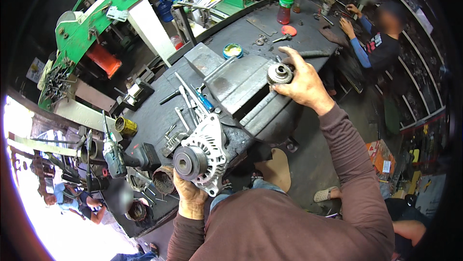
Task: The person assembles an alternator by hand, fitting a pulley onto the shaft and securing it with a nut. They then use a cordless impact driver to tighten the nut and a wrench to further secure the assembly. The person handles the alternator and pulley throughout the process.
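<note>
Our left hand (190, 196) holds an alternator (211, 150), pulley (189, 163) still on, by the surface (149, 111); our right hand (307, 85) pinches a gear (279, 74) between its fingers (295, 58) over the vise (241, 80); neither part seems set down yet.

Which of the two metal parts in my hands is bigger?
The slotted, silvery alternator in your left hand, with the dark pulley; the toothed part in your right hand is far smaller.

A wrinkled brown long-sleeved top (289, 225) is worn with light-blue trousers (266, 185).
</note>
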Demonstrator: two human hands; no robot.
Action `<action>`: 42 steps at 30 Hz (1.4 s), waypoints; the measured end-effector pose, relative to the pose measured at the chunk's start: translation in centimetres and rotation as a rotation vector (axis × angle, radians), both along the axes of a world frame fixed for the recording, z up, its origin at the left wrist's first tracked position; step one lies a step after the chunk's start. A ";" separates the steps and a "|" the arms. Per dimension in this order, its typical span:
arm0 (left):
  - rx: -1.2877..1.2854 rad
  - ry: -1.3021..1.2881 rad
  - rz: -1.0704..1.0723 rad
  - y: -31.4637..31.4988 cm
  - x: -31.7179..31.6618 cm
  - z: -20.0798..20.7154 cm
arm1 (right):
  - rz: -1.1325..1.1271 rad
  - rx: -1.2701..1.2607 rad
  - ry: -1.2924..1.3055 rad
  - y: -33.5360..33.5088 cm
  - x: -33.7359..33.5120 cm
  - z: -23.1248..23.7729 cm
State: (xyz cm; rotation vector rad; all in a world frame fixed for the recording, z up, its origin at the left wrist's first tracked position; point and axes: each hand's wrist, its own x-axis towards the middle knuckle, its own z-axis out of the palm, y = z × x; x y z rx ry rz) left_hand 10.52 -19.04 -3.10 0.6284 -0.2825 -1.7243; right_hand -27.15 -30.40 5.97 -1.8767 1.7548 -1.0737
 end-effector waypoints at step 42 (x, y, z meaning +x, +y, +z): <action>-0.142 -0.171 0.112 -1.2 1.9 2.2 | -0.281 -0.087 -2.004 4.5 -13.2 -22.8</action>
